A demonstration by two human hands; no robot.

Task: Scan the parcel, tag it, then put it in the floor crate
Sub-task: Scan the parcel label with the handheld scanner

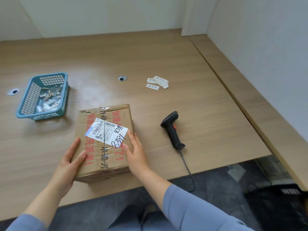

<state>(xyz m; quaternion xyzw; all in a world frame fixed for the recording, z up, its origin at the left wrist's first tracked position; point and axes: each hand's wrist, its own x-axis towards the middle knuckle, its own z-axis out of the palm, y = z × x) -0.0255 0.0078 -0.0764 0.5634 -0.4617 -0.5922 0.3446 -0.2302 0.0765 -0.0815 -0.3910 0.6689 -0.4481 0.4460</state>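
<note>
Flatly, left hand (70,162) and right hand (135,152) touch parcel (106,157).

The lone head-worn camera looked forward and down at the table (200,105), the parcel (100,157) close at six o'clock.

Taped cardboard parcel (103,142) on matt wood-look table (200,90)
</note>
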